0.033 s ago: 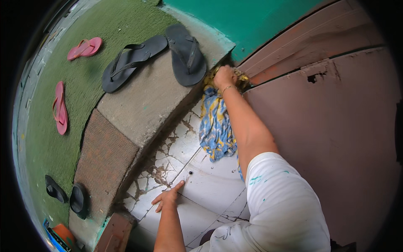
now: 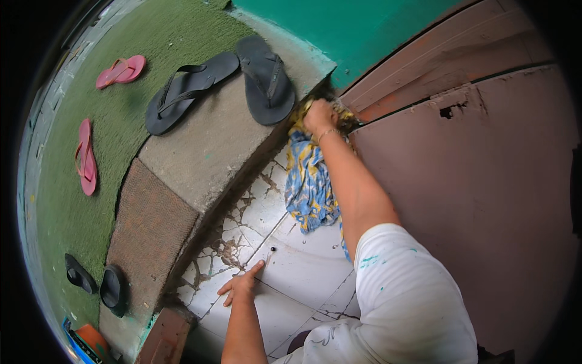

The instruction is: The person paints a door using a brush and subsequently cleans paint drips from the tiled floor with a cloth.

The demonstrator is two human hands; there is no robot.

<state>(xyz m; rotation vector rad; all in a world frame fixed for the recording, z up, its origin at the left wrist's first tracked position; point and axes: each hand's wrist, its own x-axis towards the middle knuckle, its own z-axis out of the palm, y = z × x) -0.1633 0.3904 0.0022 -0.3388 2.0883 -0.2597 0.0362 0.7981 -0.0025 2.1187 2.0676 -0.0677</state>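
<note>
My right hand (image 2: 321, 116) is closed on a crumpled rag (image 2: 310, 191) with a blue, yellow and white pattern. It presses the bunched end into the dirty corner where the step meets the brown door, while the rest of the cloth trails over the tiles. A thin bracelet circles that wrist. My left hand (image 2: 244, 285) rests on the white tiled floor (image 2: 303, 267), fingers spread and holding nothing. Close to its index fingertip lies a small black bit (image 2: 273, 249), too small to make out.
A concrete step (image 2: 194, 161) borders the tiles, with a brown mat (image 2: 148, 209) and black flip-flops (image 2: 267, 82) on it. Pink flip-flops (image 2: 86, 159) lie on green turf (image 2: 54, 200). A brown door (image 2: 461, 200) with a rusted hole stands at right, below a green wall (image 2: 345, 30).
My right hand has shifted very slightly left and down with the rag in its grip. My left hand stays put on the tiles.
</note>
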